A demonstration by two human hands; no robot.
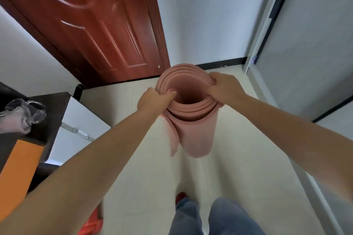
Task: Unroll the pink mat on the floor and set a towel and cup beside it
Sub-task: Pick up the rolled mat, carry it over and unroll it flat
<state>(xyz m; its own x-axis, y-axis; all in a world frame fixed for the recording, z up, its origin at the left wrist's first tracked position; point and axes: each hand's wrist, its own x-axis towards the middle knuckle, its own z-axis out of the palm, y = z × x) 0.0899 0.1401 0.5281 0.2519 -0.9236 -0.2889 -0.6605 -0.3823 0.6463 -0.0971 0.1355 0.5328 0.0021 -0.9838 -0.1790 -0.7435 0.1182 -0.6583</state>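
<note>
The rolled pink mat [188, 112] hangs upright over pale floor [238, 158], open end up, bare tile all round it. The left hand [152, 100] pinches its left rim, thumb inside; the right hand [222, 87] grips the right rim. Its lower end looks clear of the floor. A red door [99, 25] stands beyond, a dark cabinet [51, 120] to the left.

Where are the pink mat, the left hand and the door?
pink mat [193, 139], head view, outer wall of the roll.
left hand [152, 101], head view, back of the hand.
door [99, 25], head view, carved panel.
</note>
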